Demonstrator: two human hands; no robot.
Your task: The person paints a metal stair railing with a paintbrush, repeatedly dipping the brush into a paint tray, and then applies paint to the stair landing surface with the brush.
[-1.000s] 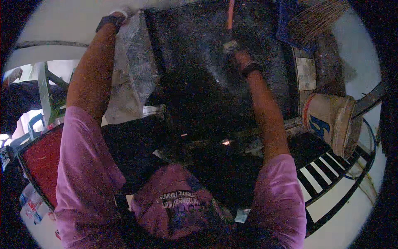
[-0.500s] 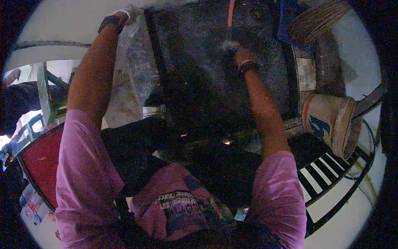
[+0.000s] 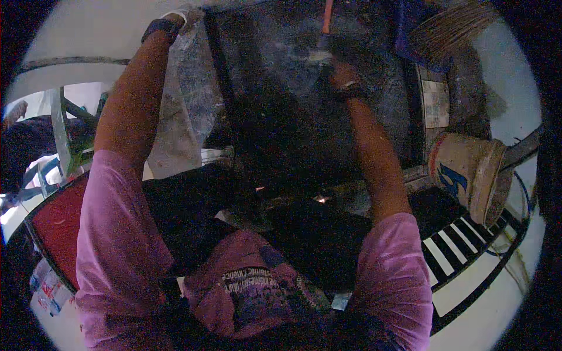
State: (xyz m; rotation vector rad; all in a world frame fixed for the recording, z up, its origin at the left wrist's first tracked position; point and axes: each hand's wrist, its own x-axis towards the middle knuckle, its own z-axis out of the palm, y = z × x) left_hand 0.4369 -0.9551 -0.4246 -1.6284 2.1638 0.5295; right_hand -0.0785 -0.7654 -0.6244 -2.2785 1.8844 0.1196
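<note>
Both arms stretch straight forward from pink short sleeves. The left hand (image 3: 175, 16) is far out at the upper edge, a dark band around its wrist, its fingers cut off from sight. The right hand (image 3: 341, 69) reaches less far, wrist banded too, fingers curled closed in shadow.

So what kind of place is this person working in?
Probably a yard or rough work area outside a home, though I can't be sure. A straw broom leans at the top right, a worn bucket lies on its side, and the right hand works over a dusty dark panel.
</note>
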